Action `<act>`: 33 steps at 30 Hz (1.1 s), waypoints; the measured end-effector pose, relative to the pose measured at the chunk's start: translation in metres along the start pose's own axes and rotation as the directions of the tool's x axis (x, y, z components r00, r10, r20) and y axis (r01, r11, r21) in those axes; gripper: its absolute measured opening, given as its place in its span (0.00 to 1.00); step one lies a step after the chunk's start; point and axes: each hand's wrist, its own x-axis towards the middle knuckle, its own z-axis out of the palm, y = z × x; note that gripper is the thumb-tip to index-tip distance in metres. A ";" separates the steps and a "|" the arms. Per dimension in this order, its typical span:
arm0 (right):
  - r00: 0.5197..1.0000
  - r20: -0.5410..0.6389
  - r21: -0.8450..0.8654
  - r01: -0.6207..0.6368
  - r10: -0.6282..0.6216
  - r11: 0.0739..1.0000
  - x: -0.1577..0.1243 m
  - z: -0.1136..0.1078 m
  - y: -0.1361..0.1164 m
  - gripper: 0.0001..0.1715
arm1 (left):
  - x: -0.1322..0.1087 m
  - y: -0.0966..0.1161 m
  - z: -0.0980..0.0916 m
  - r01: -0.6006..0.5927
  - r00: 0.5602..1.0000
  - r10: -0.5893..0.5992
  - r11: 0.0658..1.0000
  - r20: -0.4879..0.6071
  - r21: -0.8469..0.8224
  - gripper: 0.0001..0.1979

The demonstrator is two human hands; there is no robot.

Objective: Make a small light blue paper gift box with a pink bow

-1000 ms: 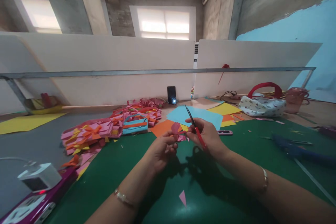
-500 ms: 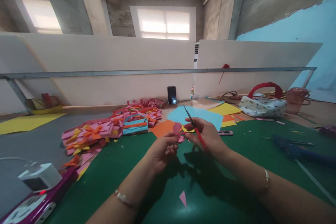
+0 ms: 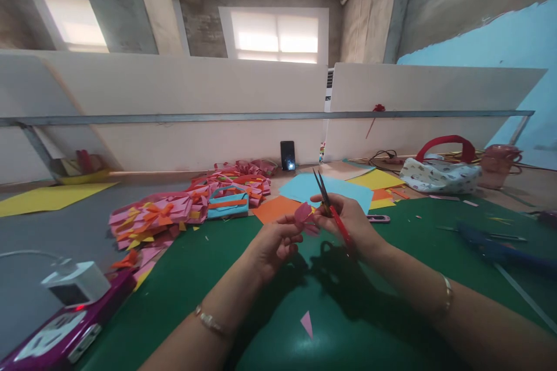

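Between my fingertips is a small pink paper bow (image 3: 304, 214), held above the green mat (image 3: 209, 301). My left hand (image 3: 274, 243) pinches its left side. My right hand (image 3: 343, 220) keeps a pair of scissors (image 3: 338, 223) with red handles against the palm, dark blades pointing up and slightly parted. The thumb and a finger of that hand also touch the right side of the pink paper. A pink paper scrap (image 3: 307, 324) lies on the mat below my hands.
Left of the mat is a pile of pink, orange and yellow paper pieces (image 3: 159, 217), with a blue paper bag (image 3: 228, 206) beside it. Coloured sheets (image 3: 300, 186) and a phone (image 3: 288, 155) are behind. A purple power strip (image 3: 73, 324), a blue glue gun (image 3: 500, 246) and a cloth bag (image 3: 439, 174) flank the area.
The pink paper has turned between my fingers and shows a rounder face. The scissor blades have parted slightly. The whole view has shifted a little.
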 end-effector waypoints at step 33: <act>0.975 -0.028 0.192 -0.212 0.222 0.958 0.002 -0.001 0.001 0.25 | 0.004 -0.004 0.002 -0.074 0.995 0.078 0.995 0.067 -0.064 0.08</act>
